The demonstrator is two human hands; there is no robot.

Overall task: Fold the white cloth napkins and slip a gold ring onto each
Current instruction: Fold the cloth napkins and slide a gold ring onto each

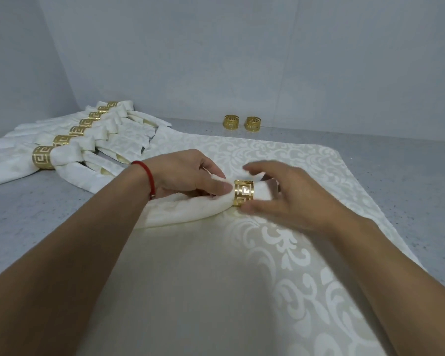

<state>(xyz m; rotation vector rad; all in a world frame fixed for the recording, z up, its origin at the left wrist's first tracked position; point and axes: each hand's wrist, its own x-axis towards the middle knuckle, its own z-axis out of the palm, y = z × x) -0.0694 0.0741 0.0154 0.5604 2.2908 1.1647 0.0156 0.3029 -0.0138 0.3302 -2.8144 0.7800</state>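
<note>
You're looking at a rolled white napkin (190, 209) lying across a flat patterned napkin (280, 253), wearing a gold ring (243, 193) near its right end — upright, key-fret pattern facing you. Seven ringed napkins (70, 155) are lying fanned at left; two spare rings (242, 122) are standing at the back.

A plain table-setting work corner, likely a banquet or catering back room (bare grey walls (216, 60)), judging by the speckled grey counter (36, 214) and row of ringed napkins (70, 140).
</note>
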